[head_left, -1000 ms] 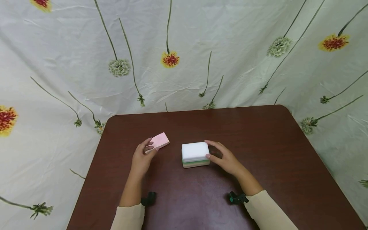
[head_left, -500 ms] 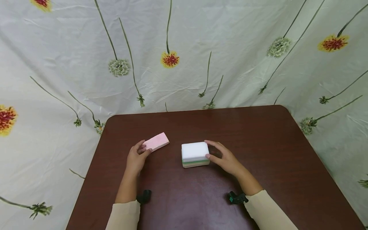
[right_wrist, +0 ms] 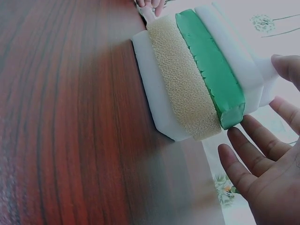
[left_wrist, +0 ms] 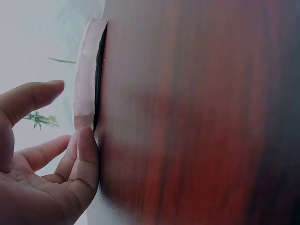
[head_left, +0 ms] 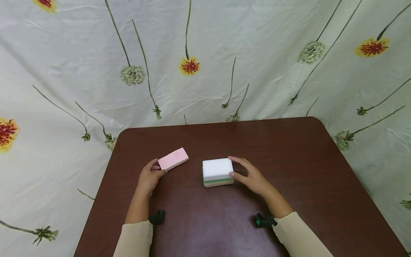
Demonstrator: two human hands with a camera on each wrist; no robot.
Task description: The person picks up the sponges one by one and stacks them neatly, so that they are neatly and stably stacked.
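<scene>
A flat pink block (head_left: pixel 173 159) lies on the table at the left. My left hand (head_left: pixel 148 180) is at its near left end, with fingertips (left_wrist: pixel 85 140) against or just by that end and the thumb apart in the left wrist view. To the right stands a stack of blocks: white on top (head_left: pixel 217 169), a green layer (right_wrist: pixel 211 70), a porous beige sponge (right_wrist: pixel 183 75) and a white block (right_wrist: pixel 157 89) lowest. My right hand (head_left: pixel 252 178) is at the stack's right side, fingers spread; its index fingertip and thumb touch or nearly touch the top white block.
The dark brown wooden table (head_left: pixel 273 142) has rounded far corners. Behind it hangs a pale cloth (head_left: pixel 263 64) printed with flowers. Dark wrist cameras are strapped to both wrists, below beige sleeves (head_left: pixel 136 237).
My left hand has drawn back to the left and toward me along the pink block, uncovering more of it. The block, the stack and my right hand look unmoved.
</scene>
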